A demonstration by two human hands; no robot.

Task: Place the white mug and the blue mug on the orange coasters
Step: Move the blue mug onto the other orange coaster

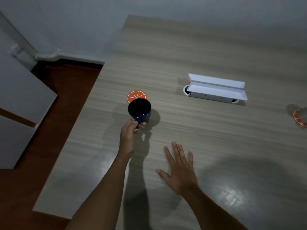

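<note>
My left hand [128, 136] grips the handle of the dark blue mug [139, 110], which is upright just in front of an orange slice-patterned coaster [134, 95] and hides its near edge. Whether the mug rests on the table or hangs above it is unclear. My right hand [180, 168] lies flat with fingers spread on the table, holding nothing. At the right frame edge a second orange coaster [298, 118] shows, with a pale blurred object [304, 116] on it, possibly the white mug.
The wooden table [199, 55] stretches far and right. A white open-lidded cable box [216, 90] sits in the middle. The table's left edge drops to a brown floor [66, 90] with a grey cabinet [20, 100] beside it.
</note>
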